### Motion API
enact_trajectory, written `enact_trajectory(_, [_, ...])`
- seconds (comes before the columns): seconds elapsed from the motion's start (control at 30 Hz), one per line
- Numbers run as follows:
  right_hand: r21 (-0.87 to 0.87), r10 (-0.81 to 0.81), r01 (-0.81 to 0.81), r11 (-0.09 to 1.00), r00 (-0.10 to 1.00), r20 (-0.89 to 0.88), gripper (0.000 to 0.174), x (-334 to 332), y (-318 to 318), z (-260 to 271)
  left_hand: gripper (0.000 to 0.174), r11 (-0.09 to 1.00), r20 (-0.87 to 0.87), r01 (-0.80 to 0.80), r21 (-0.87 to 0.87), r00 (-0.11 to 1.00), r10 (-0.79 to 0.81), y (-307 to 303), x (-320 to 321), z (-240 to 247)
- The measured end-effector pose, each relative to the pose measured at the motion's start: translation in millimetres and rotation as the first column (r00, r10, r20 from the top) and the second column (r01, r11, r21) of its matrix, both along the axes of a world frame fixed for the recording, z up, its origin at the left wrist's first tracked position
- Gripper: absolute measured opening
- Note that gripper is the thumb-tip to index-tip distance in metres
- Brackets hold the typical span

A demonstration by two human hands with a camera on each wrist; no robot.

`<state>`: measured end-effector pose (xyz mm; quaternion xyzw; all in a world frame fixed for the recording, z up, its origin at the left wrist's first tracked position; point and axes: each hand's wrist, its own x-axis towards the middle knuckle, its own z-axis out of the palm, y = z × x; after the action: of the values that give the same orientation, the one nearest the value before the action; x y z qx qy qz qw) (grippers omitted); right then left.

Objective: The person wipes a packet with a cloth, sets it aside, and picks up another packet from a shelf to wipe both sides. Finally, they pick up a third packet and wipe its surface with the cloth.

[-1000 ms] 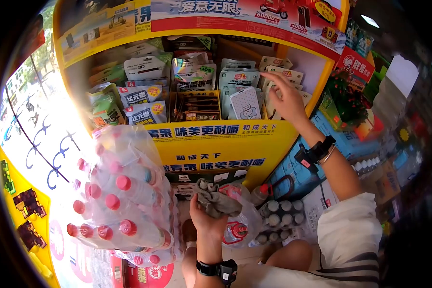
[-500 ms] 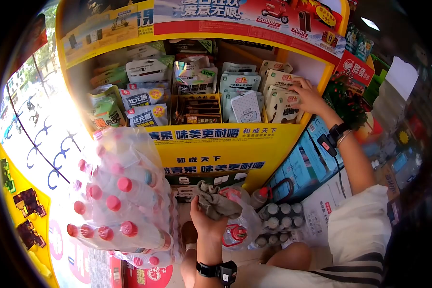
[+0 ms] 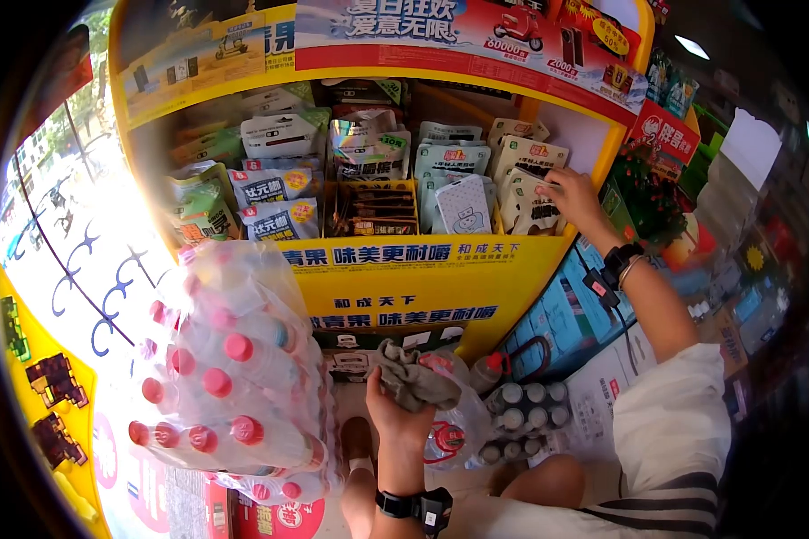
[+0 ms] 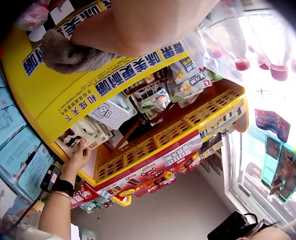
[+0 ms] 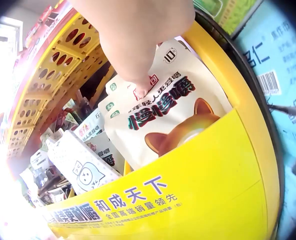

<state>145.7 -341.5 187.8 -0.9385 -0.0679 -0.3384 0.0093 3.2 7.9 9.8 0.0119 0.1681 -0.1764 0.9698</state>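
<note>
Cream snack pouch (image 3: 523,205) stood in yellow rack (image 3: 476,283), right hand (image 3: 580,199) at its upper front, couldn't tell if pinching; left hand (image 3: 400,420) gripped grey cloth (image 3: 420,377). Hard shove could've toppled rear pouches (image 3: 532,151).

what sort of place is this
Most likely a shop: a yellow display stand holds rows of printed pouches, plastic-wrapped bottles are stacked in front, and a promotional banner runs across its top.

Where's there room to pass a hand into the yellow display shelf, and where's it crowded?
Above the cream plastic pouches, alongside the white inner side wall and below the red-and-blue printed banner. Crowded: left, where silver plastic pouches stand beside small brown packets.
</note>
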Motion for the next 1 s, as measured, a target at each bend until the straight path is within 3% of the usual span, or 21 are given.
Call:
enact_trajectory(0.13, [-0.022, 0.034, -0.032, 0.999, 0.994, 0.101, 0.027, -2, 5, -3, 0.040, 1.000, 0.011, 0.010, -0.020, 1.000, -0.009, 3, -2, 2])
enact_trajectory(0.2, [0.018, 0.026, -0.027, 0.999, 0.997, 0.070, 0.027, -1, 3, 3, 0.040, 1.000, 0.011, 0.010, -0.021, 1.000, -0.010, 4, -2, 6])
enact_trajectory(0.47, [0.082, 0.186, -0.200, 0.976, 0.971, 0.150, 0.027, 3, -3, 6, 0.040, 0.999, -0.011, 0.037, 0.001, 0.999, -0.037, 3, -2, 1])
enact_trajectory(0.53, [0.081, 0.153, -0.162, 0.983, 0.982, 0.108, 0.027, 1, -4, 5, 0.041, 0.999, -0.009, 0.029, 0.014, 1.000, -0.028, 2, -2, 1])
enact_trajectory(0.6, [0.150, 0.187, -0.222, 0.964, 0.958, 0.216, 0.028, 3, -3, 2, 0.041, 0.999, -0.004, 0.015, 0.032, 1.000, -0.015, 4, -1, 4])
enact_trajectory(0.73, [0.177, 0.159, -0.207, 0.962, 0.954, 0.255, 0.028, -1, -1, 13, 0.041, 0.999, -0.019, 0.001, 0.054, 1.000, 0.000, 6, -3, 4])
enact_trajectory(0.93, [0.100, 0.114, -0.138, 0.985, 0.969, 0.219, 0.026, -35, 5, 24, 0.039, 0.999, -0.023, 0.007, 0.040, 1.000, -0.006, 3, -3, 6])
enact_trajectory(1.0, [0.001, 0.161, -0.167, 0.986, 0.953, 0.258, 0.021, -47, 10, 23, 0.039, 1.000, -0.019, 0.014, 0.023, 1.000, -0.014, 3, -3, 5])
